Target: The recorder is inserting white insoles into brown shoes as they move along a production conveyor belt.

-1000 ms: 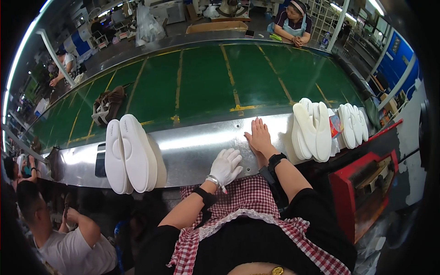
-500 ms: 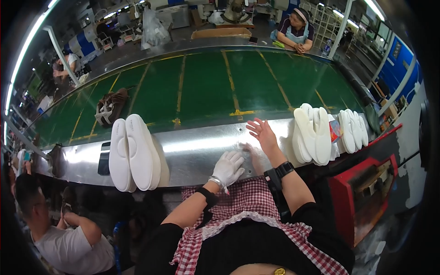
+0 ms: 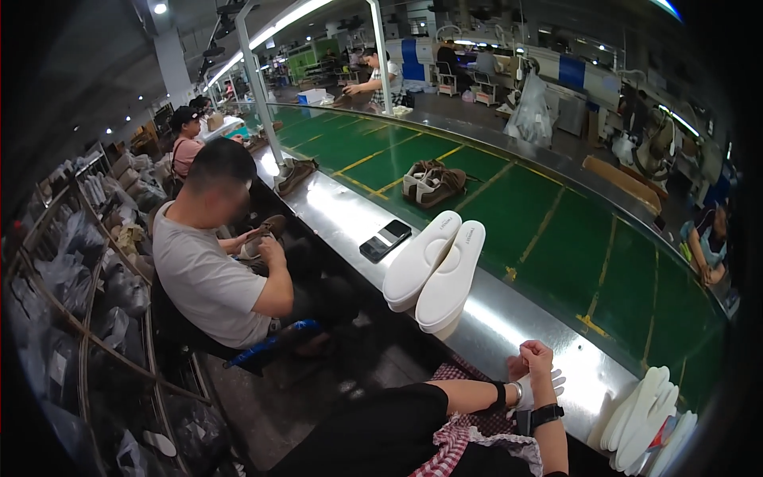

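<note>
My left hand (image 3: 554, 384), in a white glove, lies on the metal ledge (image 3: 497, 322) with its fingers spread. Partly in front of it, my bare right hand (image 3: 538, 358) is raised with its fingers curled in, and nothing shows in them. Left of my hands stand two tall stacks of white insoles (image 3: 449, 274), side by side. More white insoles (image 3: 640, 417) are stacked on the ledge to the right, with a small red packet (image 3: 661, 432) among them. Neither hand touches any insoles.
Beyond the ledge runs a green conveyor belt (image 3: 548, 215) carrying a pair of brown shoes (image 3: 433, 183). A dark phone (image 3: 385, 241) lies left of the insoles. At the left a seated co-worker (image 3: 218, 254) handles a shoe, beside racks of plastic bags (image 3: 119, 294). Another brown shoe (image 3: 294, 176) rests farther along.
My view has swung left, bringing the seated co-worker and racks into fuller sight. My right hand has gone from open fingers to curled and now overlaps the gloved left hand in view.
</note>
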A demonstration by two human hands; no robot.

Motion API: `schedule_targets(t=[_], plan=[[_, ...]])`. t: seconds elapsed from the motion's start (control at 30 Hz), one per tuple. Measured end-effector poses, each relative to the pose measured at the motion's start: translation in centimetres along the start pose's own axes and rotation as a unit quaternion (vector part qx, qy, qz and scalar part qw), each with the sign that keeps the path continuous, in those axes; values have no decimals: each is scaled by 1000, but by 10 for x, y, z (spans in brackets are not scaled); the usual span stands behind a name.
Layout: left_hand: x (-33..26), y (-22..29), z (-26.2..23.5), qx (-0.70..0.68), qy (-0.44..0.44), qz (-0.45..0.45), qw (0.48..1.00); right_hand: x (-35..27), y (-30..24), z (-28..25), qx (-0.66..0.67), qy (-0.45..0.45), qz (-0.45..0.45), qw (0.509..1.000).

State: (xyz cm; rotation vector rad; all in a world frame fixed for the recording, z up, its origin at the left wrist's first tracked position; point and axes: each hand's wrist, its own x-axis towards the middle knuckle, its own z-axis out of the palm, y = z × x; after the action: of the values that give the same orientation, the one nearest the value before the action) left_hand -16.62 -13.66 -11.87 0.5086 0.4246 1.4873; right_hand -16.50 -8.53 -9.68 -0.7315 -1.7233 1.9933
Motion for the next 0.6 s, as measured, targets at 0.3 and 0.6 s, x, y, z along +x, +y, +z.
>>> schedule_targets(t=[0.3,0.6], plan=[[30,-47,-54,-321,-186,118,921,-6,-3,-12,27,54,-25,998],[32,-52,-41,-145,-39,52,987,-14,-10,-10,68,56,-13,996]])
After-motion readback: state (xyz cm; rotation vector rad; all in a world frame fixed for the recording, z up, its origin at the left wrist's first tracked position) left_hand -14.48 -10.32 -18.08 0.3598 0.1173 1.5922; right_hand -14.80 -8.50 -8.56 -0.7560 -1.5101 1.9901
